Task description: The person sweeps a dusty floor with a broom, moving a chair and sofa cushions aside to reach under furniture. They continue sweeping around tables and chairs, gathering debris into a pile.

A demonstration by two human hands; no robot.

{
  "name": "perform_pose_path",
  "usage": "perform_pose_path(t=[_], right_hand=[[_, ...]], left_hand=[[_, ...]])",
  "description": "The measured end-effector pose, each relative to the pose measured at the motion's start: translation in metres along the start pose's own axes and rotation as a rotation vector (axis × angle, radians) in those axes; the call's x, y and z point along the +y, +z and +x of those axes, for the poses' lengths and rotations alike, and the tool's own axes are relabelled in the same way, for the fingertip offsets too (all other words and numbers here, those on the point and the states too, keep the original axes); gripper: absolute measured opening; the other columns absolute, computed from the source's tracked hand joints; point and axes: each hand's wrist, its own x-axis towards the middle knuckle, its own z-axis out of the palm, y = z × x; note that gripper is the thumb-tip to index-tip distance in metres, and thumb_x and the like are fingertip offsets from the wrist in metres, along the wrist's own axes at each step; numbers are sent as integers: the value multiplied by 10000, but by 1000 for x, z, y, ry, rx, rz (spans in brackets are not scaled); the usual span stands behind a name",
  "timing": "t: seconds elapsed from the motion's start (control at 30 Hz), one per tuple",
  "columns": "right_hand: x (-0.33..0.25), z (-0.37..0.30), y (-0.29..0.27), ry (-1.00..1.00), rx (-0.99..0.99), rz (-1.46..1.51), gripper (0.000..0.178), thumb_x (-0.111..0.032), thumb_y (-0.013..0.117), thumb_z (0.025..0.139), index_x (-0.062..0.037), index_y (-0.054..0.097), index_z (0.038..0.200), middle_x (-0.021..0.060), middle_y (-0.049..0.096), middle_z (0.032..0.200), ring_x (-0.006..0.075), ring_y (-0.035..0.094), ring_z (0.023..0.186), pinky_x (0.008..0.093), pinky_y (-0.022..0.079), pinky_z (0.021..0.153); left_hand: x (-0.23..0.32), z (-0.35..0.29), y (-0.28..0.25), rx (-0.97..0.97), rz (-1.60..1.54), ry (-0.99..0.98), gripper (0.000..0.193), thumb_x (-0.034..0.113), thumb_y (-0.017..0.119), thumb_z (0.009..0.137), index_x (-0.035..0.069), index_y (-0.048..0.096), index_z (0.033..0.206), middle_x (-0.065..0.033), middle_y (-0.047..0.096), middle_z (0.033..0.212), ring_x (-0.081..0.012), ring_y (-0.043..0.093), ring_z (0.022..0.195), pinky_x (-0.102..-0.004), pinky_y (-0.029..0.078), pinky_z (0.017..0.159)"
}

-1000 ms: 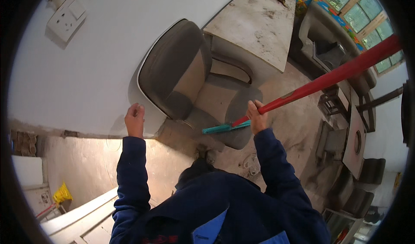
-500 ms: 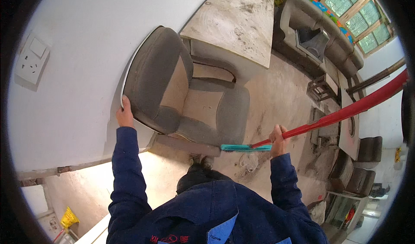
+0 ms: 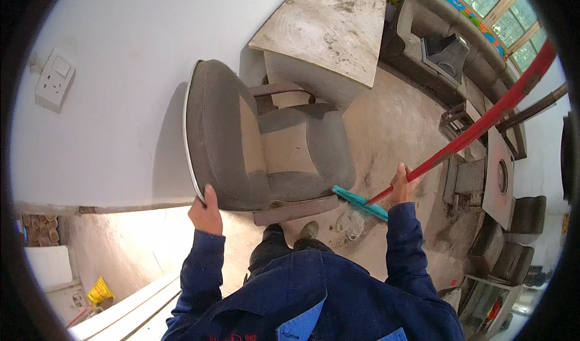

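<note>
Change: since the earlier frame the armchair sits further right and lower in the picture, its backrest now turned toward the left of the frame, and the wall socket has slid to the far left edge.
Armchair: grey and beige, dusty, at the centre of the frame, close to the white wall, its wooden armrests showing above and below the seat.
Table: a stained pale tabletop stands at upper centre, just behind the armchair.
Floor: bare dusty concrete spreads right of centre.
Broom: a red handle runs from the upper right down to a teal head just right of the armchair's lower armrest, near the floor.
Left hand: the left hand, now lower centre-left rather than at the chair's upper edge, has its fingers closed over the lower rim of the backrest.
Right hand: the right hand, right of centre, is wrapped tight round the red handle a little above the teal head.
Bag: a yellow bag lies at lower left.
</note>
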Motion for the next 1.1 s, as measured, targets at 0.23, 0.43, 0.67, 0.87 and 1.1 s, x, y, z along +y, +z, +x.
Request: perform_pose_path(t=[0.23, 0.43, 0.67, 0.87, 1.1], right_hand=[[8, 31, -25, -43, 21, -67, 360, -273, 611, 938, -105, 454, 661, -31, 418, 565, 87, 428, 506, 274, 343, 486], [14, 33, -25, -83, 76, 11, 325, -271, 609, 937, -102, 483, 689, -30, 430, 592, 81, 413, 532, 272, 334, 507], [-6, 27, -34, -149, 99, 128, 291, -240, 638, 936, -91, 499, 729, -31, 407, 591, 88, 381, 527, 282, 352, 533], [-19, -9, -63, -177, 152, 170, 318, -224, 634, 938, -119, 454, 697, -43, 394, 593, 79, 352, 508, 277, 322, 511], [-26, -81, -125, -111, 256, 31, 299, -202, 612, 947, -127, 435, 717, -48, 384, 581, 72, 360, 498, 262, 311, 490]], left_hand=[[25, -132, -9, -132, -33, -188, 371, 290, 719, 856, -59, 689, 979, -182, 720, 838, -183, 695, 824, -317, 528, 732], [49, -189, -14, -344, 9, -132, 385, 231, 763, 792, -106, 691, 963, -230, 720, 868, -252, 711, 830, -349, 543, 752], [14, -212, -32, -600, 12, -21, 344, 380, 768, 795, 45, 733, 868, -177, 706, 796, -356, 693, 731, -398, 545, 665], [9, -208, -38, -828, -84, 187, 326, 257, 763, 820, -49, 710, 919, -196, 721, 857, -282, 718, 816, -335, 550, 727], [-58, -153, -93, -109, 168, 625, 843, 132, 892, 600, -23, 504, 1332, -228, 554, 1304, -361, 545, 1205, -428, 465, 973]])
